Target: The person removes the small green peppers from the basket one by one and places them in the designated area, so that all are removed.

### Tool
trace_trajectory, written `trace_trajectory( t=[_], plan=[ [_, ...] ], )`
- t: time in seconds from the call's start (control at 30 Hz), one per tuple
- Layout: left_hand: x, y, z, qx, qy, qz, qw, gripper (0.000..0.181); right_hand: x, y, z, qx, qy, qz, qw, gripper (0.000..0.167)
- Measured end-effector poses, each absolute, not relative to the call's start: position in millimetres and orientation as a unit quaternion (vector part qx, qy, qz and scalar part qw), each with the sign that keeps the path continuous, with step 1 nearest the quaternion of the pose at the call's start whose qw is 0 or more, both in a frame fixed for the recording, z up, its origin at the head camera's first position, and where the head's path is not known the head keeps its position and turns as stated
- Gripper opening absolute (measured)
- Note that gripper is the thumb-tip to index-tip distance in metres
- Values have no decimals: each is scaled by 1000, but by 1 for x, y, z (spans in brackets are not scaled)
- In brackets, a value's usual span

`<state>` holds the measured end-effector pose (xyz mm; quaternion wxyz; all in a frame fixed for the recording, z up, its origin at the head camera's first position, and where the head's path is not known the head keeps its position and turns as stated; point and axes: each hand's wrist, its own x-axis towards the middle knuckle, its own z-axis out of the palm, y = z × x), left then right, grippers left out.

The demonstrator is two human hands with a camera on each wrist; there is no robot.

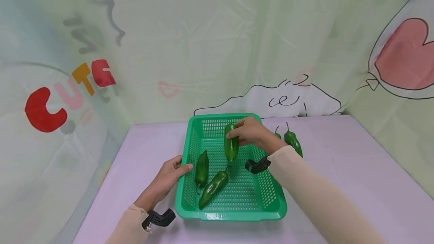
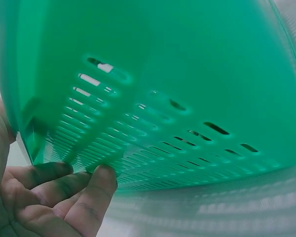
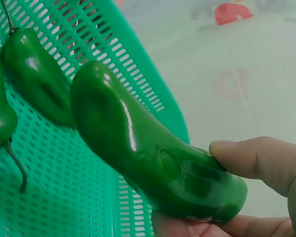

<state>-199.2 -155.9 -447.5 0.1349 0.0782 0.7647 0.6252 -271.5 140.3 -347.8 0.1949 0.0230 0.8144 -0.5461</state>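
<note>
Pinching a green pepper [image 1: 231, 149] over the basket [image 1: 244, 195] before us, the right hand [image 1: 252, 131] seems mid-job: two peppers [image 1: 213, 189] lie inside, another pair [image 1: 293, 143] on the desk [image 1: 342, 161]; the left hand [image 1: 168, 176] grips the rim [image 1: 230, 216].

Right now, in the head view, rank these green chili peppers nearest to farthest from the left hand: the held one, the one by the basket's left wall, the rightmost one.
1. Left-wall chili pepper, in the green basket.
2. Held chili pepper, in the right hand.
3. Rightmost chili pepper, on the table, right of the basket.
</note>
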Motion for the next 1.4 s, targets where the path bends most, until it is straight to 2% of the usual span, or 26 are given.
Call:
trace_trajectory(
  t=[0.37, 0.87, 1.13, 1.4],
  plan=[
    [-199, -155, -448, 75, 765, 626, 132, 58, -265, 177, -337, 12, 835, -516, 192, 81],
    [-198, -155, -447, 74, 764, 627, 134, 56, -260, 216, -329, 25, 840, -515, 171, 76],
    [-198, -155, -447, 76, 763, 628, 134, 57, -261, 245, -330, 31, 835, -523, 166, 84],
    [-198, -157, -449, 77, 764, 627, 133, 58, -261, 272, -338, 48, 844, -513, 147, 81]
  ],
)
